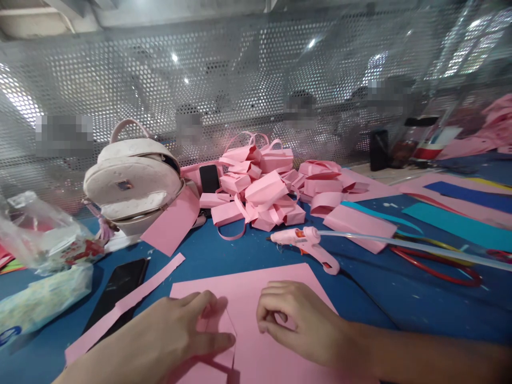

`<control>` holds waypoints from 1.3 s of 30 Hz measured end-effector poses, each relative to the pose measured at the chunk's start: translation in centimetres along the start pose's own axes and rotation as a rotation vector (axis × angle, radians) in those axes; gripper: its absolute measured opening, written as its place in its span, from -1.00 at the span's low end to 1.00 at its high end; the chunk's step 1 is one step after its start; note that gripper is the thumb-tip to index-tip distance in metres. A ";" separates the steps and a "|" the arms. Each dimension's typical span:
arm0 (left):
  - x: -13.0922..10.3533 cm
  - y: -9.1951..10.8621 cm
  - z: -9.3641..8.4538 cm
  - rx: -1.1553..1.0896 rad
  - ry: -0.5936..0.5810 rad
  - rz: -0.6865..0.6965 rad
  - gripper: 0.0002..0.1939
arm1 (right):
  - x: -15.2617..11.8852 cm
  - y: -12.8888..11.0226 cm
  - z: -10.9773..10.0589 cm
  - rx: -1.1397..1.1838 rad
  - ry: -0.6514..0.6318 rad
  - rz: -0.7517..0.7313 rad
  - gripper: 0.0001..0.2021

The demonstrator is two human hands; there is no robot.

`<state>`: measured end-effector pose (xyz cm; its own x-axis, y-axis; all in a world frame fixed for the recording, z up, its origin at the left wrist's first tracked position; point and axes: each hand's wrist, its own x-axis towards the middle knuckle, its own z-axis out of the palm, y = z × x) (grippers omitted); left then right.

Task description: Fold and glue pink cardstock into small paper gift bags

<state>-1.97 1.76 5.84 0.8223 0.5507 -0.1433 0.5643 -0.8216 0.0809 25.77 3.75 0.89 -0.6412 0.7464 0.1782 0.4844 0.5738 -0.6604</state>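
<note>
A large pink sheet of paper [276,277] lies on the blue table in front of me. On its left part is a smaller folded piece of pink paper [216,365]. My left hand [176,325] rests on this piece, thumb stretched over it and index finger bent above; the other fingers are partly hidden. Over the sheet's right part is my right hand [300,320], fingers curled in towards the thumb around a small gap, with nothing seen in them. Just beyond the sheet lies a pink glue gun [310,245] with a long clear glue stick in its back.
Several small pink paper bags [268,192] are heaped behind the glue gun. At the left are a white backpack [136,181], a black phone [120,288], a pink paper strip [148,288] and plastic packaging [44,293]. Coloured strips [460,224] lie right; a perforated metal panel [240,69] stands behind.
</note>
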 end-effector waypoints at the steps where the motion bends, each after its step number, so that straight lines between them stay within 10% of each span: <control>1: 0.0 0.0 0.0 -0.002 0.005 0.001 -0.46 | 0.0 0.0 0.0 0.000 0.001 0.001 -0.88; 13: -0.5 -0.8 -2.0 -0.229 0.036 0.010 -0.54 | 0.0 0.0 -0.1 -0.003 -0.001 0.001 -0.88; 18: -1.5 -3.5 -2.7 -0.197 0.113 -0.364 -0.60 | 0.0 -0.4 -0.5 -0.003 -0.023 0.019 -0.87; 21: -1.6 -4.7 -2.2 -0.356 -0.031 -0.518 -0.73 | 0.0 -0.6 -0.6 -0.003 -0.022 0.028 -0.87; 29: 0.1 -4.8 0.9 -0.623 -0.094 -0.555 -0.78 | -0.2 -0.8 -0.7 0.006 -0.014 0.036 -0.88; 39: 0.0 -4.4 -0.6 -0.875 -0.100 -0.516 -0.69 | -0.2 -1.4 -1.0 -0.011 -0.025 0.053 -0.88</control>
<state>-4.44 5.46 6.07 0.4762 0.7595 -0.4433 0.7370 -0.0697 0.6723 25.77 3.08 2.50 -0.6289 0.7674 0.1248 0.5244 0.5372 -0.6606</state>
